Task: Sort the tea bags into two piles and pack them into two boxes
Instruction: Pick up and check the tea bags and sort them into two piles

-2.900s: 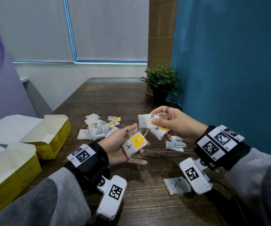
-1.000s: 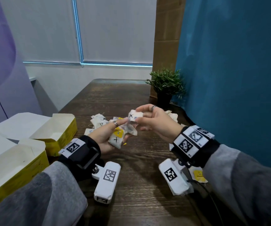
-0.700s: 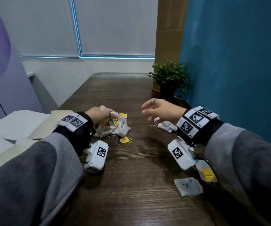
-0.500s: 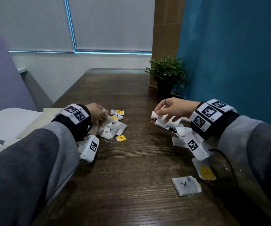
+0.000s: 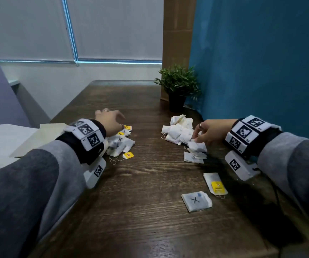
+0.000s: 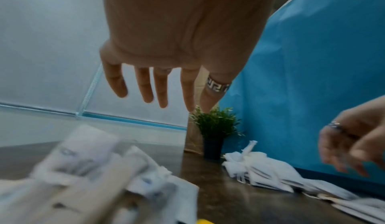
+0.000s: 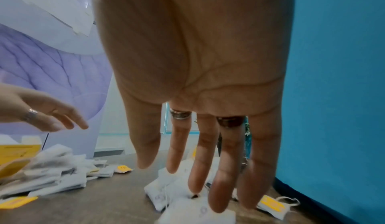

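Two heaps of white tea bags lie on the dark wooden table [image 5: 150, 183]. The left pile [image 5: 121, 142], with X marks and yellow tags, sits under my left hand [image 5: 112, 120]. That hand hovers open with fingers spread [image 6: 158, 95], holding nothing. The right pile [image 5: 180, 131] lies near the blue wall. My right hand [image 5: 198, 135] reaches down with straight fingers [image 7: 200, 170] touching the top bags of that pile [image 7: 187, 207]. An X-marked bag [image 5: 196, 201] and a yellow-tagged bag [image 5: 215, 183] lie loose nearer to me.
White flaps of the open yellow boxes [image 5: 10, 140] show at the left edge, mostly hidden by my left sleeve. A small potted plant [image 5: 177, 88] stands at the back right by the blue wall [image 5: 261, 71]. A loose yellow tag [image 5: 128, 155] trails from the left pile.
My hands held tea bags together in the air; they have parted and lowered. The left dropped its bags on the left pile and lifted off. The right slid nearer along the right pile.
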